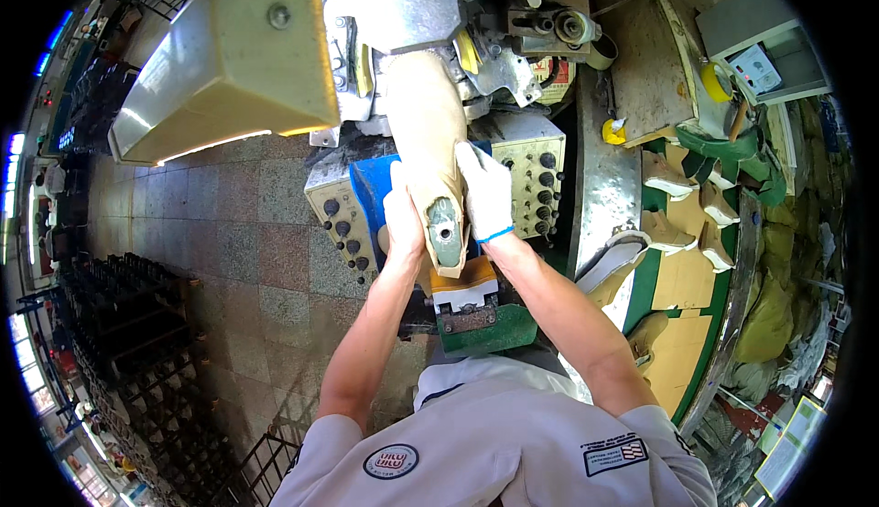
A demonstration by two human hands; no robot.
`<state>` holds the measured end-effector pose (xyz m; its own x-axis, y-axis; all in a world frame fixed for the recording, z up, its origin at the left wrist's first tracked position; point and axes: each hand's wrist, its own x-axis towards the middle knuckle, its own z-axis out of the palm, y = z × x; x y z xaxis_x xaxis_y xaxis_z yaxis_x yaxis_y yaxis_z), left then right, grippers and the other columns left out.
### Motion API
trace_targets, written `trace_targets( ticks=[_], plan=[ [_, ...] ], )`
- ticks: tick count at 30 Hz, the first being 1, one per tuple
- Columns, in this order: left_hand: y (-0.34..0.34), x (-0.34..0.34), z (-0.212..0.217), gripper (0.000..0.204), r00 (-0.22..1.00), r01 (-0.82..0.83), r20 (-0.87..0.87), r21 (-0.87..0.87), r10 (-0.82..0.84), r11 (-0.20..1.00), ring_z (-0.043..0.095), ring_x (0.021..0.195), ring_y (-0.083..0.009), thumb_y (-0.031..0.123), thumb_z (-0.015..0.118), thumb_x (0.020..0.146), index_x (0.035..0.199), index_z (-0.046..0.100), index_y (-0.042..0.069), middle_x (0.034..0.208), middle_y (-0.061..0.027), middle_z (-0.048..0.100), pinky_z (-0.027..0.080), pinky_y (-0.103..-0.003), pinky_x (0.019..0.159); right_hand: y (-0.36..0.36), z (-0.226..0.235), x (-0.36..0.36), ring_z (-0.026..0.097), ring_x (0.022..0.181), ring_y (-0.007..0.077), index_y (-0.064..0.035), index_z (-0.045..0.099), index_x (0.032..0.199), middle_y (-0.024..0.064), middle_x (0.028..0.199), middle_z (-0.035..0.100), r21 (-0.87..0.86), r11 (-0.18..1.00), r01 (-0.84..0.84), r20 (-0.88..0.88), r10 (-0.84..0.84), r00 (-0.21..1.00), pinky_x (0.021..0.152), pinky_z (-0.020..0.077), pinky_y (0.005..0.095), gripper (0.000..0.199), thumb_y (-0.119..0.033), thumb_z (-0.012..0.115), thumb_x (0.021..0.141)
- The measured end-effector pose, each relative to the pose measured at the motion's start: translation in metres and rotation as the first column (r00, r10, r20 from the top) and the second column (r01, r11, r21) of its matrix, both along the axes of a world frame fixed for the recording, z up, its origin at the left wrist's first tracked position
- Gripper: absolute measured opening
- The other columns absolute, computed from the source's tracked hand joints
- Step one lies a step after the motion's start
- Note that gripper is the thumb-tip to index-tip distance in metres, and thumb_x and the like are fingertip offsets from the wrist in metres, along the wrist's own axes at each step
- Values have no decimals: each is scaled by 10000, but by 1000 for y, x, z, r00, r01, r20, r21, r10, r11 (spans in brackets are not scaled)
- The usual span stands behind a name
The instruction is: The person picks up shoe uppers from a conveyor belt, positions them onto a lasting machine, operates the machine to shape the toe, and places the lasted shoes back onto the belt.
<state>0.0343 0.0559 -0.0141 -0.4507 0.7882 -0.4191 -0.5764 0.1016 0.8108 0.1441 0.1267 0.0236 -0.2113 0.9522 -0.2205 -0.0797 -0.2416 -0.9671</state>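
Observation:
A tan shoe upper point(424, 118) on a green shoe last point(446, 243) lies between my hands. Its toe reaches into the jaws of a metal shoe machine point(401, 4), where the jaws hide the tip. The heel points toward me, and the top of the last, with a round hole, shows in the opening. My left hand point(403, 217) is closed along the left side of the upper. On the other side my right hand point(485, 188), in a white glove with a blue cuff edge, grips near the heel. Below the heel sits an orange-topped machine pad point(467, 278).
Panels with black knobs point(540, 182) flank the work. A large cream machine cover point(233, 59) hangs at upper left. On the right, a green-edged rack point(682, 347) carries several tan shoes point(668, 177). Dark metal racks point(128, 333) stand on the tiled floor at left.

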Motion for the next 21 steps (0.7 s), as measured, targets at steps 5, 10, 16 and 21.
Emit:
trace_targets(
  ticks=[5, 10, 16, 21],
  plan=[
    [1, 2, 3, 645, 1000, 16, -6, 40, -15, 999, 704, 933, -199, 547, 357, 1094, 1312, 605, -7, 1138, -114, 702, 586, -355, 842, 3, -12, 2, 621, 954, 141, 76, 659, 1268, 125, 1086, 736, 50, 999, -15, 11, 14, 1000, 859, 515, 301, 455, -293, 652, 1001],
    [-5, -6, -2, 679, 995, 51, -88, -27, -54, 998, 677, 1032, -203, 549, 353, 1097, 1297, 626, -40, 1176, -124, 712, 523, -346, 937, 6, -19, 11, 622, 948, 148, 55, 667, 1268, 131, 1095, 724, 99, 993, -70, 51, 65, 997, 825, 523, 295, 448, -297, 671, 990],
    [-93, -11, -53, 534, 904, -204, -427, -435, -2, 877, 690, 881, -223, 366, 660, 971, 1243, 647, -92, 1011, -160, 728, 547, -365, 849, -12, -9, 105, 673, 1149, 366, 100, 410, 1472, 258, 1406, 563, 40, 997, -62, -209, 69, 975, 903, 608, 411, 484, -158, 393, 1062],
    [-150, 51, -139, 737, 907, -19, -344, -609, -242, 793, 700, 1064, -389, 446, 826, 782, 1236, 598, -87, 1131, -281, 711, 533, -436, 921, -49, -3, 162, 719, 1015, 318, 96, 479, 1408, 257, 1241, 658, -170, 957, 236, -174, -264, 949, 791, 618, 382, 513, -257, 582, 1051]
  ],
)
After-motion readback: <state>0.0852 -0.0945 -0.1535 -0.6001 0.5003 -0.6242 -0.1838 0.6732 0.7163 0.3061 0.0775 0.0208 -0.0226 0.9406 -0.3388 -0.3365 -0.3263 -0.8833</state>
